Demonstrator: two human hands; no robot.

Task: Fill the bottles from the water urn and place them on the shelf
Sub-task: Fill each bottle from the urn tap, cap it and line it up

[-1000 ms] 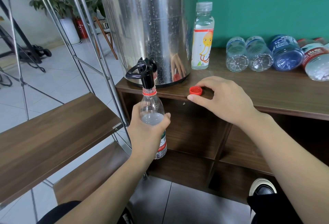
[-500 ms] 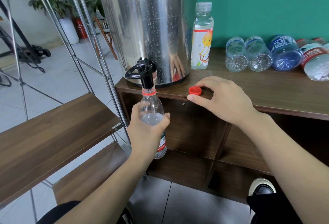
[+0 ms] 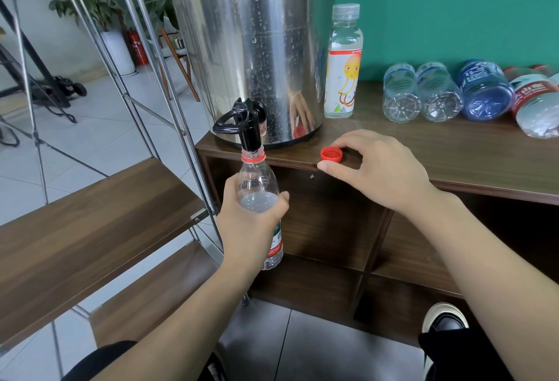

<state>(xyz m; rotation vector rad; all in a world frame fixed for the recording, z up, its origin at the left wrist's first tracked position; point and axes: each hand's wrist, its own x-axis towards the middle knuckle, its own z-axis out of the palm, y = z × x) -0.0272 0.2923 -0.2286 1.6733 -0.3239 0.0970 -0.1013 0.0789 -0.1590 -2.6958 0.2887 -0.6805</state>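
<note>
One clear plastic bottle with red neck ring [image 3: 258, 187], under black urn tap [image 3: 250, 134] | left hand [image 3: 246, 223] wraps its middle | right hand [image 3: 379, 169] pinches round red cap [image 3: 331, 154] at brown wooden counter [image 3: 453, 150] front edge | wooden shelf [image 3: 90, 214] left, bare.

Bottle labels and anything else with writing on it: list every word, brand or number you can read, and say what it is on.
No text can be read with confidence.
Upright bottle beside the urn: red label band with small print, blurred; only a cartoon figure shows.
Blue bottle lying on the counter: white lettering, illegible.
Red-labelled bottle lying beside it: white characters, illegible.
Bottle gripped by the left hand: tiny print, unreadable.
</note>
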